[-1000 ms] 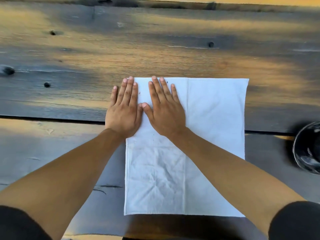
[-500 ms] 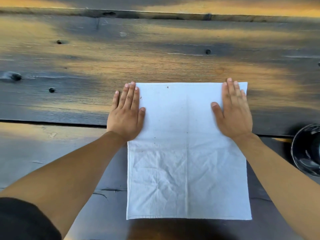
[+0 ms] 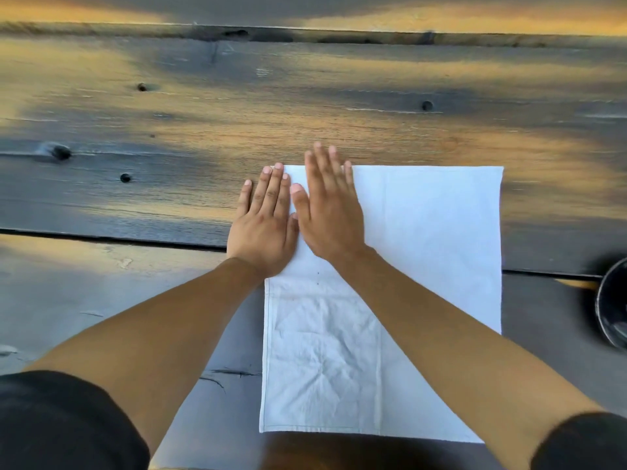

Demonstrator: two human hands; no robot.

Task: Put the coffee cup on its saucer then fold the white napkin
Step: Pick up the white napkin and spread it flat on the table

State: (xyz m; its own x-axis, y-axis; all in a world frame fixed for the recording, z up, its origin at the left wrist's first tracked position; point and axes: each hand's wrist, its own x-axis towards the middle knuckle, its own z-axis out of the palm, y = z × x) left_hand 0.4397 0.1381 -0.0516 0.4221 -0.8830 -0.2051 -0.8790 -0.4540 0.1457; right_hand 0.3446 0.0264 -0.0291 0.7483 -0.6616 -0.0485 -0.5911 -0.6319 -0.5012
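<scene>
White napkin point(image 3: 424, 252) lies flat on the wooden table point(image 3: 203, 123), centre to lower right of the frame, its long sides running up the picture. Upper half smooth; lower left part creased and wrinkled. A vertical fold line shows right of centre.

Left hand point(image 3: 264, 225) flat, palm down, on the napkin's upper left corner, fingers straight and close together, the outer fingers over bare wood. Right hand point(image 3: 330, 212) just beside it, also flat with fingers straight and slightly spread, fingertips reaching past the napkin's top edge. Thumbs touch or nearly so. Neither hand grips anything.

Dark round dish point(image 3: 614, 307) cut by the right edge of the frame, near the napkin but apart from it; cannot tell whether cup or saucer. Dark sleeves in both lower corners.
</scene>
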